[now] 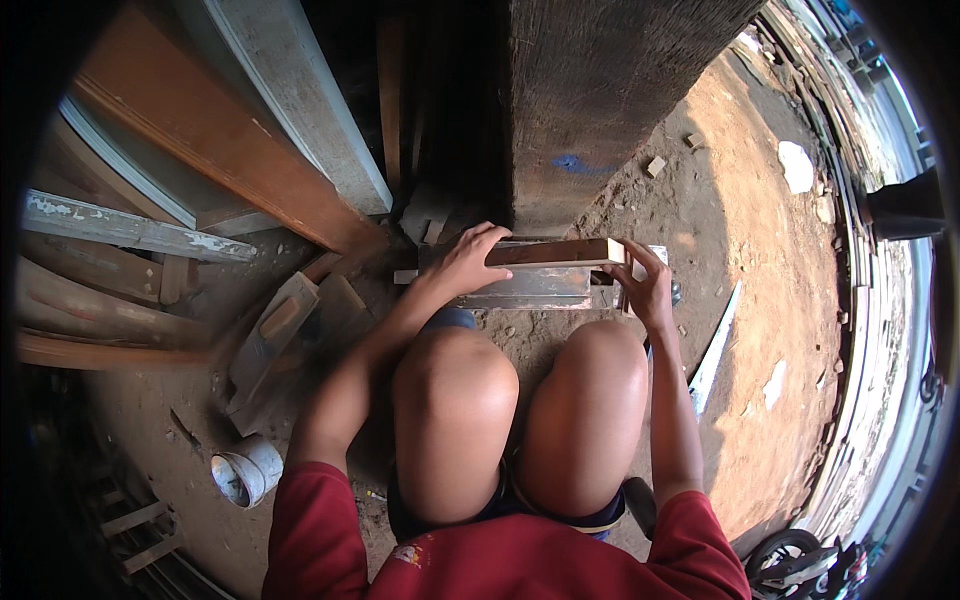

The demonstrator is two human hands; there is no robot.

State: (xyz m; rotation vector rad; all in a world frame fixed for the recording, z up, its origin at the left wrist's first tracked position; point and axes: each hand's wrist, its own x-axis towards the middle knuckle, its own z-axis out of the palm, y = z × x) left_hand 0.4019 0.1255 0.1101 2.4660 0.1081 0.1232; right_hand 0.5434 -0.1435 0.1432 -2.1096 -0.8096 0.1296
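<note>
From where I sit, I have the left hand (468,262) curved around the left part of a wooden block (552,255), thumb along its near side and fingers reaching over toward the far side. My right hand (648,285) is narrow, fingers and thumb closed about the block's pale right end. So I have the block between both hands, lying crosswise just beyond the bent knees (455,375), its long face reddish brown. Just on its near side I see a weathered grey board (530,292), roughly parallel to it; whether the two touch, I cannot tell. Directly beyond the hands a thick dark timber (590,110) rises from the dirt floor (690,250). To my far left lean an orange-brown plank (230,140) and a whitish plank (300,90); nearer, left of the left forearm, a flat wooden piece (265,350) lies tilted, and nearer again a white bucket (250,472) rests on its side. To my right I find a pale pointed strip (716,350), then stacked boards (848,400) along the far right, and a motorcycle (795,565) at the near right.
</note>
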